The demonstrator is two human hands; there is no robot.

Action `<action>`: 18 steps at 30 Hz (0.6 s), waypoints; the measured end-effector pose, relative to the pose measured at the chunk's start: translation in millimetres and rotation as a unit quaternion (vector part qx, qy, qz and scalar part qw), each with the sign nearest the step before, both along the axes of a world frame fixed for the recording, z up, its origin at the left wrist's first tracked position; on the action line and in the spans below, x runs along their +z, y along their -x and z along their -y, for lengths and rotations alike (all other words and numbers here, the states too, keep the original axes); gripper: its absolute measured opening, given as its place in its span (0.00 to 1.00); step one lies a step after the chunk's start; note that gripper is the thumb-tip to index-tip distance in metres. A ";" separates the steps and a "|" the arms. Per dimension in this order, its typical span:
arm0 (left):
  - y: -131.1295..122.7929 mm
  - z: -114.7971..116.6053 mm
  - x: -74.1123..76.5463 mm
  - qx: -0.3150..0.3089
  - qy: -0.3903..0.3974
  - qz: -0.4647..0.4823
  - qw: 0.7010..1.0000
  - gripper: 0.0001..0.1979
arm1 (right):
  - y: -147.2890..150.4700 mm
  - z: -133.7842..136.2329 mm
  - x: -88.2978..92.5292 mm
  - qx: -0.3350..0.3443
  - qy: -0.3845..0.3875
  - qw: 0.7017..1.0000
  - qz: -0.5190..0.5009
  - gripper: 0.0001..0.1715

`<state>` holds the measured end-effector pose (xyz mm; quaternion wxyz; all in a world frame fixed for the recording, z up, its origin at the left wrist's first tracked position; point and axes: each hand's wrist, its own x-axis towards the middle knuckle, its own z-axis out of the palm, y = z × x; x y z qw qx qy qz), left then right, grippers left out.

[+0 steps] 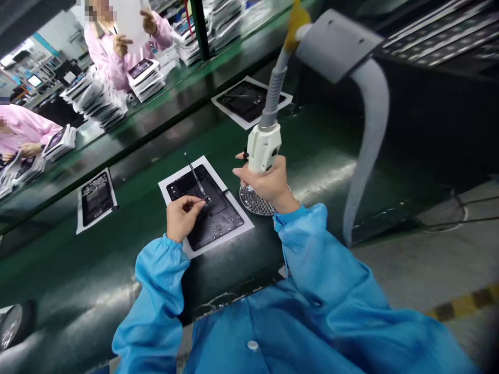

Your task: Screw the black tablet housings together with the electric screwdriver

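My left hand [182,217] is over a black device panel [218,218], thumb and forefinger pinched at the lower end of a thin strip [197,179], which looks like a ribbon cable. The strip's other end rises past the panel's upper edge. This panel lies flat on a white sheet [166,189]. My right hand [271,182] is wrapped round a white hand tool [264,148] on a grey corrugated hose [273,96]; its exact kind is unclear. Below that hand sits a round metal dish full of small holes [255,201], partly hidden by it.
Another black panel on white [245,101] lies farther back, and a third [97,197] to the left. A grey curved arm [370,130] hangs at right. Across the green bench [148,296], two people in pink [105,57] work beside stacked sheets [93,98].
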<state>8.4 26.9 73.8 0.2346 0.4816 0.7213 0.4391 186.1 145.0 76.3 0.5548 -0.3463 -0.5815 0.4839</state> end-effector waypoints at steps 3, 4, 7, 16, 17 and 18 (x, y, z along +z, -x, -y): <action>-4.7 16.9 -4.4 -0.001 0.051 0.048 0.998 0.14 | -0.3 -0.2 -2.0 -0.008 -0.017 1.000 -0.003 0.10; -7.5 23.4 -7.1 -0.001 0.071 0.055 0.996 0.14 | -0.3 -0.3 -2.6 -0.008 -0.024 1.000 -0.003 0.10; -18.7 40.9 -15.6 -0.010 0.125 0.047 0.991 0.13 | -0.8 0.1 -3.1 -0.006 -0.035 0.999 0.001 0.10; -35.2 49.8 -10.4 -0.061 0.199 -0.166 0.964 0.06 | -4.2 2.8 -1.1 -0.008 -0.064 0.998 0.012 0.09; -34.9 48.6 -9.1 -0.060 0.198 -0.183 0.961 0.05 | -4.5 2.7 -1.3 -0.007 -0.066 0.998 0.015 0.09; -34.7 47.4 -8.3 -0.057 0.198 -0.196 0.959 0.05 | -4.8 2.5 -1.5 -0.005 -0.067 0.998 0.018 0.09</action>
